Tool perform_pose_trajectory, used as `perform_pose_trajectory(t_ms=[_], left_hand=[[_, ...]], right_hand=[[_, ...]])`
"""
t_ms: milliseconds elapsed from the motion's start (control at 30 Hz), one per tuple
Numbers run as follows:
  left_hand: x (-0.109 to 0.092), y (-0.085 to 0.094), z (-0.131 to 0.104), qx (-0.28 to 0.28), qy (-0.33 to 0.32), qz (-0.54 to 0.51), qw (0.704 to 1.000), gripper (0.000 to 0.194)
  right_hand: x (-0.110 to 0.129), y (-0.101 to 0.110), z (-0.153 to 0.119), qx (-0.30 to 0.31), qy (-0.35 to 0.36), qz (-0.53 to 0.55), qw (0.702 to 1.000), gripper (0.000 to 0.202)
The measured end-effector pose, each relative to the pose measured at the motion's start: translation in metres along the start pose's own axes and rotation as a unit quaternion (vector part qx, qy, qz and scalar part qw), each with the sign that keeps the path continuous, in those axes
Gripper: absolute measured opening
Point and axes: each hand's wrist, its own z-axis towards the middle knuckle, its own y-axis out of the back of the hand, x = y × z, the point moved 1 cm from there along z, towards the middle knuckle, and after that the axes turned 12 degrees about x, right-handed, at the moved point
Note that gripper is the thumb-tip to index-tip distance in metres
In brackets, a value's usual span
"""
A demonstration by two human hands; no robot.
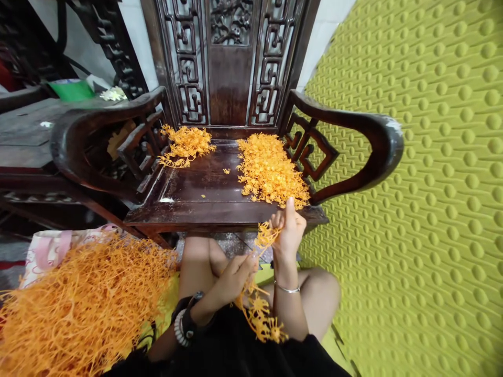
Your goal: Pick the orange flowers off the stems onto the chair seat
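Observation:
My left hand (234, 276) is closed on an orange plastic strand (260, 314), whose flower-like pieces hang over my lap. Just up and to the right, my right hand (290, 230) is curled with its thumb pointing up, and orange pieces (266, 235) stick out from its left side. Beyond it, a dense pile of small orange pieces (271, 170) lies on the right of the dark wooden chair seat (208, 183). A smaller orange heap (188, 141) sits at the seat's back left.
A large heap of thin orange strands (86, 309) fills the lower left, beside a pink and white bag (51, 251). Curved chair arms (377, 152) flank the seat. Yellow-green bumpy matting (424, 209) covers the right side. A green container (73, 90) stands at the upper left.

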Motion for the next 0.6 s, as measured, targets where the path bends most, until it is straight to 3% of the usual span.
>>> perform_pose_trajectory(t_ms=[200, 300, 367, 400, 467, 500, 600], left_hand=[[-0.03, -0.007, -0.02, 0.076, -0.018, -0.086, 0.993, 0.053], [-0.039, -0.001, -0.037, 0.033, -0.014, -0.094, 0.995, 0.053], [-0.041, 0.008, -0.044, -0.008, -0.009, -0.098, 0.995, 0.054], [-0.042, 0.012, -0.045, -0.015, -0.016, -0.108, 0.994, 0.054], [-0.045, 0.02, -0.042, 0.005, -0.047, -0.143, 0.989, 0.054], [-0.047, 0.022, -0.038, 0.014, -0.068, -0.162, 0.984, 0.053], [-0.056, 0.024, -0.026, 0.003, -0.112, -0.182, 0.977, 0.05]], right_hand=[[0.056, -0.007, 0.002, 0.033, 0.077, 0.002, 0.996, 0.061], [0.092, 0.022, 0.042, -0.017, 0.17, 0.032, 0.985, 0.057], [0.11, 0.047, 0.086, -0.003, 0.221, 0.018, 0.975, 0.057], [0.113, 0.058, 0.11, -0.038, 0.25, -0.013, 0.968, 0.053], [0.107, 0.066, 0.155, -0.029, 0.241, -0.188, 0.952, 0.05], [0.097, 0.065, 0.175, -0.003, 0.218, -0.302, 0.928, 0.051], [0.05, 0.052, 0.214, 0.079, 0.155, -0.422, 0.89, 0.045]])
